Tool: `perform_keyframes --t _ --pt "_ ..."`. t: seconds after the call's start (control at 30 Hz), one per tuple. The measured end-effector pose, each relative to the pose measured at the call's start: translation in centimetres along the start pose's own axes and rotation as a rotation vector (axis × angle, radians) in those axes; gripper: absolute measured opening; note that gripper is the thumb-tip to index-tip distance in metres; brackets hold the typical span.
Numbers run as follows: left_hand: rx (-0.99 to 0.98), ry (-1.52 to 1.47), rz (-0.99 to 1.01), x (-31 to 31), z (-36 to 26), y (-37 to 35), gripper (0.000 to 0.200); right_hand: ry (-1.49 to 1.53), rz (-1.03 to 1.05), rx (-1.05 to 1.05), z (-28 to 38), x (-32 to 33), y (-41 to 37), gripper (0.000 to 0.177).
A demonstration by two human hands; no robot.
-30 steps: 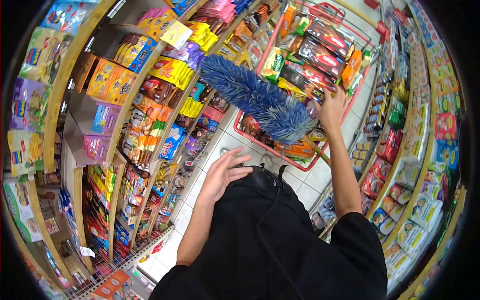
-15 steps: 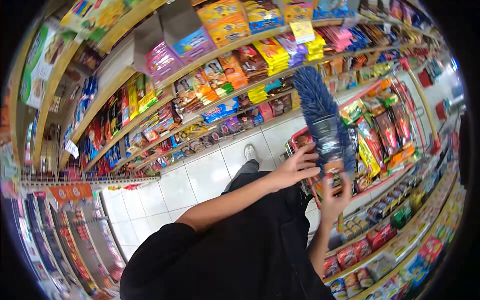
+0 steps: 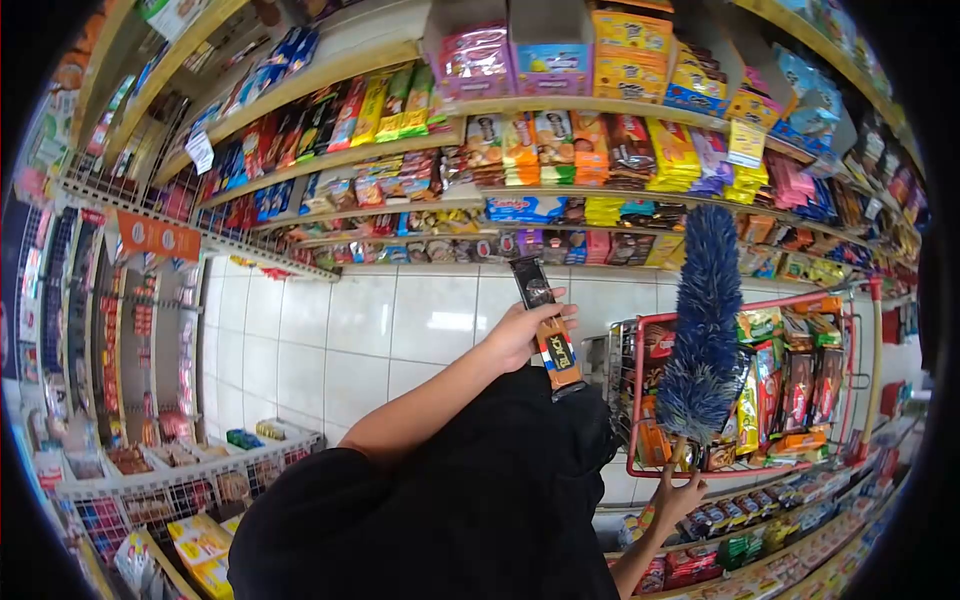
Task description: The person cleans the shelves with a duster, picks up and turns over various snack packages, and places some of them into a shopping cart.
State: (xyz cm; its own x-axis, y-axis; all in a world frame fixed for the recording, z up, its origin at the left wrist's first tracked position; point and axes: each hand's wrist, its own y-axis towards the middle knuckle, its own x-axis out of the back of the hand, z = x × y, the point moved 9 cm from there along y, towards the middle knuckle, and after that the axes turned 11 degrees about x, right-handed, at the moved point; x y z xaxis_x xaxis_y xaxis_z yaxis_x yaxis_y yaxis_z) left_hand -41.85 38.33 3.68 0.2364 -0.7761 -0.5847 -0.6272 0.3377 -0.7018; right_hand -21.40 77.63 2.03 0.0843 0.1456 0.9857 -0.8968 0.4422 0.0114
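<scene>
My left hand [image 3: 522, 332] is wrapped round a long black and orange snack packet [image 3: 560, 358], held over the floor in front of my body. On the right, my right hand [image 3: 680, 497] grips the short handle of a fluffy blue duster [image 3: 705, 330] at its lower end. The duster points up and away from me, across the left part of a red-rimmed shopping cart [image 3: 638, 400]. Colourful snack packets [image 3: 798, 385] fill the cart.
Shelves of packaged sweets [image 3: 570, 105] curve across the front. More shelves [image 3: 790, 510] run along the lower right. At the left stand wire racks [image 3: 190, 475] with goods. White floor tiles [image 3: 430, 310] show between the shelves and my body.
My left hand has moved left with the packet, away from the duster. My right hand has shifted down and now holds the duster's handle. The view has turned, showing the shelves more squarely.
</scene>
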Motion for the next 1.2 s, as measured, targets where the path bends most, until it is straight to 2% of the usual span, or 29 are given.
perform_keyframes --t 0.13,0.23,0.27,0.37,0.5,0.63,0.67,0.77,0.87,0.9,0.93,0.97,1.0,1.03,1.07,1.13,1.2 --pt "0.033 -0.017 -0.028 2.9 0.2 -1.4 0.050 0.028 0.045 0.121 2.6 0.2 0.5 0.036" --pt "0.014 0.054 -0.153 4.3 0.3 -1.8 0.048 0.036 0.062 0.091 2.9 -1.9 1.0 0.031" --pt "0.043 0.062 -0.128 4.6 0.6 -1.5 0.044 0.027 0.045 0.085 3.0 -2.0 1.1 0.028" --pt "-0.104 0.092 -0.081 3.8 -0.8 -2.3 0.041 0.201 -0.087 -0.069 3.3 -1.0 1.0 0.022" --pt "-0.037 0.066 0.045 4.4 -0.9 -2.1 0.030 0.138 -0.071 -0.147 3.3 -0.4 0.3 0.031" --pt "-0.117 0.028 0.015 6.9 -2.7 -5.0 0.026 0.117 -0.160 -0.163 4.5 1.6 -3.0 0.032" --pt "-0.156 0.029 0.002 8.0 -3.3 -5.8 0.026 0.055 -0.292 -0.132 4.3 2.0 -4.6 0.028" --pt "-0.189 -0.037 -0.016 12.3 -4.2 -8.6 0.029 0.239 -0.209 -0.009 4.2 1.0 -8.4 0.020" --pt "-0.185 -0.122 0.056 17.0 -3.9 -10.6 0.032 0.765 0.038 0.046 7.7 -2.8 -10.3 0.021" --pt "-0.190 -0.161 0.099 18.3 -3.5 -11.4 0.032 0.737 0.042 0.100 10.5 -2.5 -10.3 0.021" --pt "-0.186 -0.090 0.112 18.9 -3.6 -12.9 0.038 0.610 -0.078 0.333 13.4 -1.4 -10.3 0.024" --pt "-0.202 -0.145 0.144 19.7 -3.5 -13.7 0.040 0.382 -0.273 0.504 16.3 0.1 -11.2 0.018" --pt "-0.223 -0.205 0.172 20.6 -3.3 -14.5 0.042 0.369 0.095 0.285 19.2 -0.1 -10.6 0.016" --pt "-0.247 -0.266 0.196 21.6 -3.2 -15.4 0.045 0.361 0.131 0.294 20.6 -0.7 -10.7 0.012" --pt "-0.228 -0.298 0.147 22.8 -3.2 -16.4 0.047 0.367 0.184 0.375 23.3 -0.5 -11.0 0.011" --pt "-0.261 -0.242 -0.019 25.6 -3.0 -18.3 0.046 0.756 0.090 0.657 28.9 0.1 -12.4 0.012" --pt "-0.329 -0.156 -0.134 28.5 -2.0 -19.5 0.037 0.631 0.325 0.773 33.4 -0.8 -13.9 0.013"
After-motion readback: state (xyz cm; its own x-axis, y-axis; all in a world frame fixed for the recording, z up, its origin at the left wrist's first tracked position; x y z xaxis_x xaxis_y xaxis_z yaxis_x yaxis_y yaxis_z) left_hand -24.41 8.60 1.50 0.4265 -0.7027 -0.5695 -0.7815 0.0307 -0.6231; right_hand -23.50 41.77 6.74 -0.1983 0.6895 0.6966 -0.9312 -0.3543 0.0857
